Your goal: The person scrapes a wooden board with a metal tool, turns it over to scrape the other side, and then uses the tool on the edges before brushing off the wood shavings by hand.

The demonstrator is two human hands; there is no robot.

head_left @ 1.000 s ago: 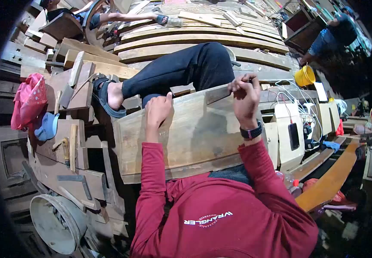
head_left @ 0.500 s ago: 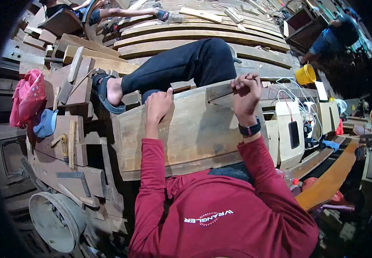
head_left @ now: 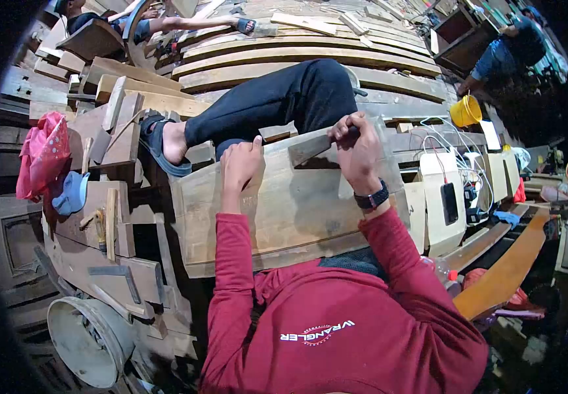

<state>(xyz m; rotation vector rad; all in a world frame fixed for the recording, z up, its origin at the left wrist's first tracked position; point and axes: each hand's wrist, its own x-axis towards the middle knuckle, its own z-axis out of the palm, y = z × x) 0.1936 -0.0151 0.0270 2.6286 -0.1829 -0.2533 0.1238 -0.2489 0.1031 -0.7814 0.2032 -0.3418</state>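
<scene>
A wide wooden board (head_left: 284,217) lies across my lap, and my left leg or right leg in dark trousers (head_left: 264,98) is bent beyond its far edge. My left hand (head_left: 241,163) rests on the board's far left edge, its fingers curled over the edge and mostly hidden. My right hand (head_left: 356,148), with a dark watch (head_left: 372,196) on the wrist, is closed round the end of a flat grey blade-like piece (head_left: 310,147), which lies over the board's far right part.
A white bucket (head_left: 90,341) and metal square (head_left: 116,270) are at the left. Pink cloth (head_left: 42,154) hangs farther back. Right are a phone (head_left: 450,202), cables and a yellow bucket (head_left: 465,111). Two other people (head_left: 97,20) (head_left: 504,56) are in the background.
My right hand has moved left and slightly nearer along the board, carrying the grey piece with it. My left hand stays in nearly the same place.
</scene>
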